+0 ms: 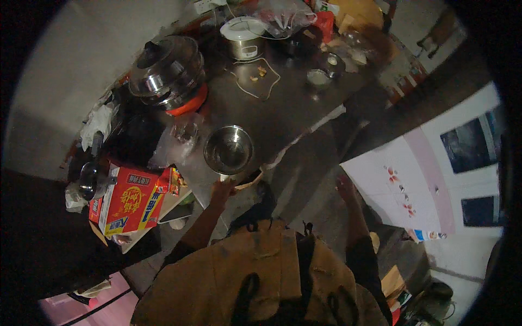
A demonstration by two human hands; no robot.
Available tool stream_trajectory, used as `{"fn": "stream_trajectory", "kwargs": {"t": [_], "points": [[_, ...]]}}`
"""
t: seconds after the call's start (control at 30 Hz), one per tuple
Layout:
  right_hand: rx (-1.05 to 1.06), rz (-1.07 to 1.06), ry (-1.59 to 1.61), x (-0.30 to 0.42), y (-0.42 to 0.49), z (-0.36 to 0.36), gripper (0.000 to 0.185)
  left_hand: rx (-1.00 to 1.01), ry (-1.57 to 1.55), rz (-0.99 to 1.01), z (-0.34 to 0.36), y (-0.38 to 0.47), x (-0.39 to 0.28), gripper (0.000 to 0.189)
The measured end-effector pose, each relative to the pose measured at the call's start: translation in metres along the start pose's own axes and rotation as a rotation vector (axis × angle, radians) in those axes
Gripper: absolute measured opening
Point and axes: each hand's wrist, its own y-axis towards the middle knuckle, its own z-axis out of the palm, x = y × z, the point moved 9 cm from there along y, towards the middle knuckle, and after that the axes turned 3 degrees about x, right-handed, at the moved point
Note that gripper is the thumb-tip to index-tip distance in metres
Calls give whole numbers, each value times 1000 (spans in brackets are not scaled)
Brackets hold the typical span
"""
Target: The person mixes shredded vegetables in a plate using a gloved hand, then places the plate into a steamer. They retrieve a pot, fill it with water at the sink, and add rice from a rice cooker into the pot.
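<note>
A round, shiny metal pan [228,150] is at the near edge of the dark table, its inside facing up. My left hand [223,188] is at its near rim, closed around a pale handle-like piece [224,177] there. The fingers are dim, so their exact hold is hard to see. My right hand [345,186] is lowered at the right, beside the edge of a white cabinet-like panel with a flower pattern [401,183]. Its fingers are blurred and dark, and nothing is plainly visible in them. Left of the pan lies a clear plastic bag [177,140].
A large lidded metal pot [167,69] on an orange-red base stands back left. Behind are a rice cooker [244,38] and a pale cord [265,97] around small yellowish pieces [257,74]. A small bowl [319,77] sits right. A red printed carton [132,199] lies left.
</note>
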Motion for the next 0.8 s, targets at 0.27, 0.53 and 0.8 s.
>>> {"fn": "stream_trajectory", "kwargs": {"t": [0.27, 0.53, 0.8], "points": [[423, -373, -536, 154, 158, 110, 32, -87, -105, 137, 17, 105, 20, 35], [585, -808, -188, 369, 302, 211, 23, -196, -152, 102, 54, 106, -43, 29], [630, -1241, -433, 568, 388, 366, 24, -419, -135, 33, 85, 104, -71, 49]]}}
